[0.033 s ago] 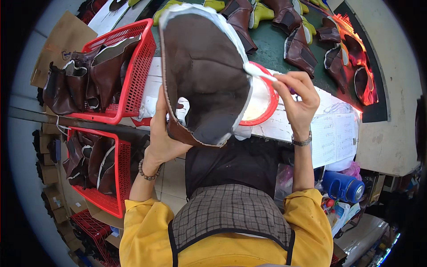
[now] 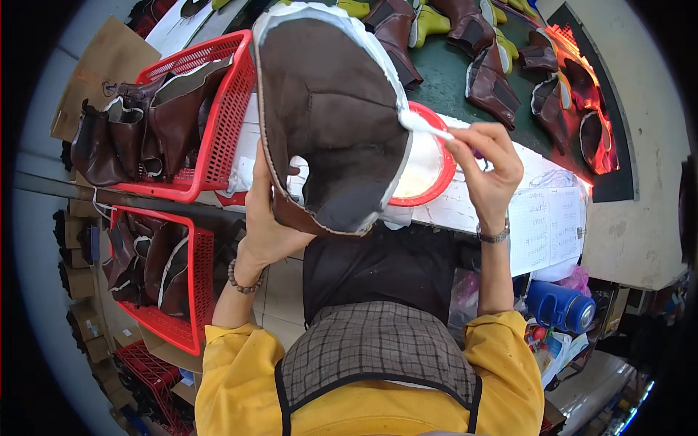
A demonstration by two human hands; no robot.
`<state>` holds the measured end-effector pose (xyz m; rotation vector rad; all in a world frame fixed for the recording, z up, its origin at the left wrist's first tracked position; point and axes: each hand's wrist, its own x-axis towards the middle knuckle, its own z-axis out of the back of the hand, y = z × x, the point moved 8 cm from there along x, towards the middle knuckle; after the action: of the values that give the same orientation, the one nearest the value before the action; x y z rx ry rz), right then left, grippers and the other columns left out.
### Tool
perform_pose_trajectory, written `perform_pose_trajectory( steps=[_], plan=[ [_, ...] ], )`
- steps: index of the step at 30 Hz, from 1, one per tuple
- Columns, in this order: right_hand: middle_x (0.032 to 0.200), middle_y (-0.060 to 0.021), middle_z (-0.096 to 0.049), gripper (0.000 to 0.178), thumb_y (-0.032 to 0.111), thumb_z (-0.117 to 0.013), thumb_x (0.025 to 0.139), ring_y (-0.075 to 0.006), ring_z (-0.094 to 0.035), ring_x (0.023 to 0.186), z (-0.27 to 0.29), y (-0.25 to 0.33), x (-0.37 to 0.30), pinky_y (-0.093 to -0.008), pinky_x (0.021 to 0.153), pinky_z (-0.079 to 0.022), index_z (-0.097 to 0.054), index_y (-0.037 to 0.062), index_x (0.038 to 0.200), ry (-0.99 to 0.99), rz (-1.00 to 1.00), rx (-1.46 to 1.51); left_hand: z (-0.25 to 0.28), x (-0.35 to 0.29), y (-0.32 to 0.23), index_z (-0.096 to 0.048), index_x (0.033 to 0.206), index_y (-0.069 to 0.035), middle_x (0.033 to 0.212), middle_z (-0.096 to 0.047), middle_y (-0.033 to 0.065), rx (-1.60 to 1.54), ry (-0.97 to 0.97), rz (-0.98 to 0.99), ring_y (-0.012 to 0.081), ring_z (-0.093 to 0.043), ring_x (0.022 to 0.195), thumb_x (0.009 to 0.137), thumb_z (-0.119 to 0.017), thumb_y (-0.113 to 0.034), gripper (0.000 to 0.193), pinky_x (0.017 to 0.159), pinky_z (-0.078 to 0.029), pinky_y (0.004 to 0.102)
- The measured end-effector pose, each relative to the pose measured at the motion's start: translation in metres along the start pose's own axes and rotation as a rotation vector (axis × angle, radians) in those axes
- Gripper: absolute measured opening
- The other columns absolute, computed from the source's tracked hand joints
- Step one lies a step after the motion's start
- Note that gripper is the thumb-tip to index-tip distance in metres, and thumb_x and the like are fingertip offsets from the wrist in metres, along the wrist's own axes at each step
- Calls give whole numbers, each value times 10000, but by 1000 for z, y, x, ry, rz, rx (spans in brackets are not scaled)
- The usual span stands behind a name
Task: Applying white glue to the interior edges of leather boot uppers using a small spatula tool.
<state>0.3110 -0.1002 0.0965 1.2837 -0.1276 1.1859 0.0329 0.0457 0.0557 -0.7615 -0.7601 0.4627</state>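
Observation:
My left hand (image 2: 270,221) is closed on a brown leather boot upper (image 2: 338,120), holding it up by its lower left side with the dark lining facing me. A white coating runs along the upper's top and right edge. Between the fingertips of my right hand (image 2: 493,161) is a slim white brush (image 2: 427,126), its white-coated head touching the upper's right edge. Behind them stands a red-rimmed bowl (image 2: 447,173) of white paste, partly hidden by the upper.
Red baskets (image 2: 231,109) of brown boot uppers stand at the left, one lower (image 2: 195,283). Several brown uppers on yellow-green lasts (image 2: 429,27) lie on the green surface beyond, near an orange glow. Right are written sheets (image 2: 545,229) and a blue flask (image 2: 561,307).
The boot upper has shifted slightly up and left. The brush head has slid a little down along its right edge, my right hand moving slightly with it.

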Motion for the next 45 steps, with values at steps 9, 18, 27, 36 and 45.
perform_pose_trajectory(
  steps=[9,18,27,36,45],
  plan=[
    [887,-49,-685,214,-5,-860,773,-109,-634,706,-17,26,-37,-237,615,-500,-805,36,976,185,-11,59,4,14,-4,-189,1575,76,1448,-503,249,191,-236,-320,364,-583,1273,652,-977,-128,1231,1049,-481,421],
    [861,-21,-688,141,37,-821,835,-54,-542,655,7,-8,-9,-216,554,-388,-807,40,975,36,-55,22,1,6,12,-255,1557,72,1205,-636,160,111,95,-223,267,-660,1076,563,-1026,-247,1297,961,-514,393],
    [929,-46,-685,168,15,-823,842,-73,-597,713,9,12,11,-218,607,-457,-799,17,1008,-86,35,14,5,-13,52,-233,1560,72,1345,-593,220,53,93,-162,339,-625,1205,603,-1014,-306,1292,1023,-489,425],
    [891,-50,-680,231,6,-863,774,-108,-630,699,-18,39,-34,-237,618,-493,-804,28,997,128,-6,43,-3,9,51,-221,1571,58,1412,-526,220,208,-48,-202,335,-551,1285,591,-1017,-300,1312,1072,-441,433],
    [876,-55,-671,243,19,-881,756,-115,-634,695,-25,67,-47,-248,599,-497,-801,15,986,176,-39,130,0,28,50,-210,1582,43,1479,-458,219,322,-174,-290,332,-478,1365,578,-1019,-293,1332,1122,-393,441]
  ],
)
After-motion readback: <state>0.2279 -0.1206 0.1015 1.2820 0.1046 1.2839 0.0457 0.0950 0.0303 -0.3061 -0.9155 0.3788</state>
